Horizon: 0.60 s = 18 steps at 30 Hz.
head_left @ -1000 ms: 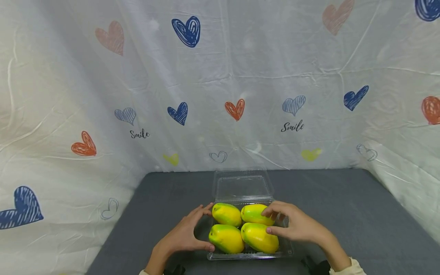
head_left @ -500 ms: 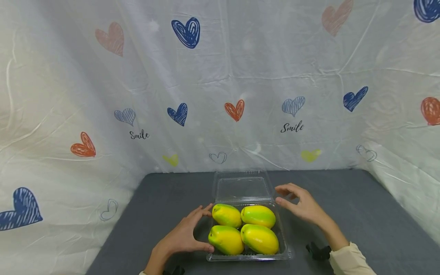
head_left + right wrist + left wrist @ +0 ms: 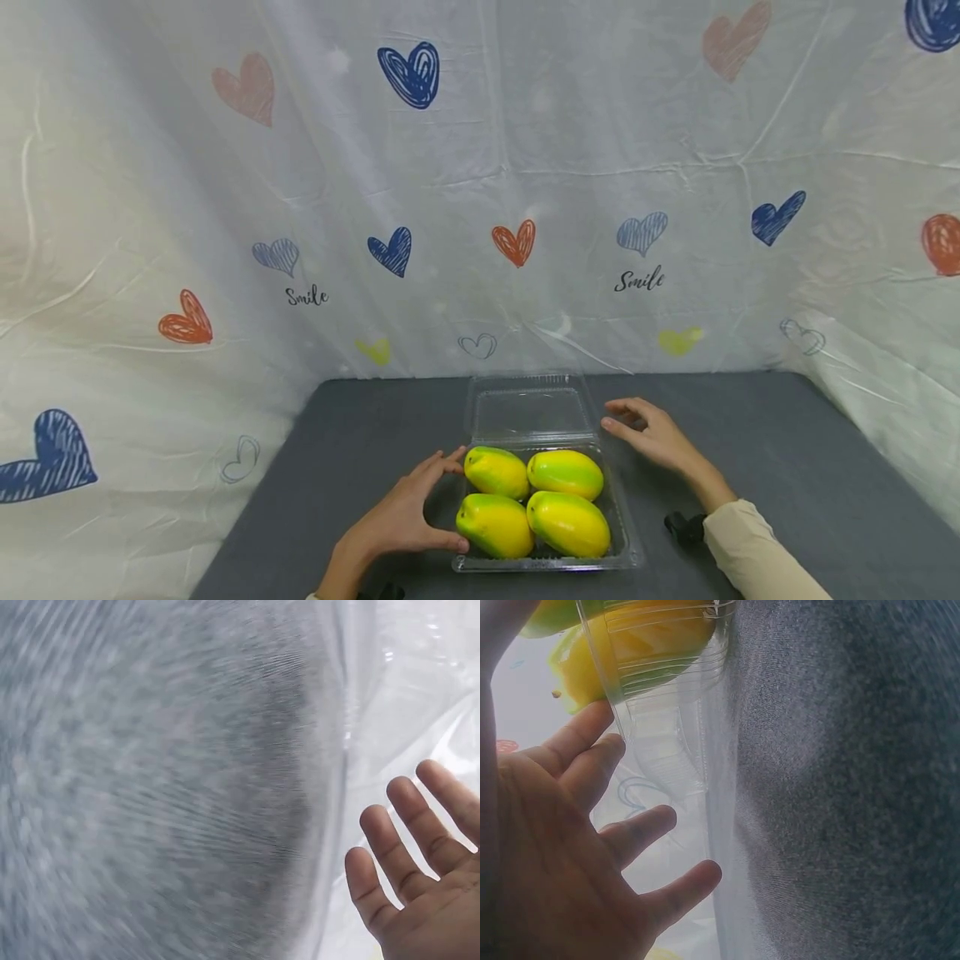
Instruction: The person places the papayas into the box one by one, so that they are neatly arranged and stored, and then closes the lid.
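Observation:
A clear plastic clamshell box [image 3: 547,565] lies on the grey table with its lid [image 3: 531,414] folded back towards the curtain. Several yellow-green mangoes [image 3: 495,525] fill its base in two rows. My left hand [image 3: 397,518] spans the box's left side, thumb near the front corner and index finger by the back one. In the left wrist view, the spread fingers of that hand [image 3: 562,840] reach up to the box's clear wall [image 3: 660,735]. My right hand [image 3: 658,437] hovers to the right of the hinge, holding nothing, its fingers extended in the right wrist view.
Grey cloth covers the table [image 3: 750,467], and a white curtain [image 3: 555,192] printed with hearts hangs behind it and on both sides. A black wrist camera [image 3: 684,528] sits under the right forearm, and part of another [image 3: 390,591] shows by the left wrist.
My right hand has left the mangoes on the right and moved back and to the right, off the box. The left hand has stayed at the box's left side.

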Tool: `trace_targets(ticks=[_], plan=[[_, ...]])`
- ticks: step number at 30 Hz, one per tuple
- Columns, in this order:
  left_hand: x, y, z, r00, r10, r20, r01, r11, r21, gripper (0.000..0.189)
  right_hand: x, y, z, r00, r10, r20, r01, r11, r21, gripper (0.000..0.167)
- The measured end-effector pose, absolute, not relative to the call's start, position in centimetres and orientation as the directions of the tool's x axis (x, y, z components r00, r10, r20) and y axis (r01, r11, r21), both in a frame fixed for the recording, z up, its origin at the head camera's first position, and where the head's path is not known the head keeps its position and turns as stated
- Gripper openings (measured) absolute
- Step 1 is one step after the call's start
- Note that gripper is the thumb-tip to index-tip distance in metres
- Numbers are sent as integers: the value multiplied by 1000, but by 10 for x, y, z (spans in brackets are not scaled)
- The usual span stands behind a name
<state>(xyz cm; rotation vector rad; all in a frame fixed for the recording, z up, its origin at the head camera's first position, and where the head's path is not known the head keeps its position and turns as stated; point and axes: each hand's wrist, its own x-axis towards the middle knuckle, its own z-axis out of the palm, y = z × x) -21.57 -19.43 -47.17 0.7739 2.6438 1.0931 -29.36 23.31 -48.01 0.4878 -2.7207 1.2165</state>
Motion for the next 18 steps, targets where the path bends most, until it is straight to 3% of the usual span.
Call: trace_targets(ticks=[18], plan=[[-215, -195, -471, -848, 530, 29, 393, 591, 704, 73, -329, 215, -488, -971, -236, 43, -195, 669, -718, 61]])
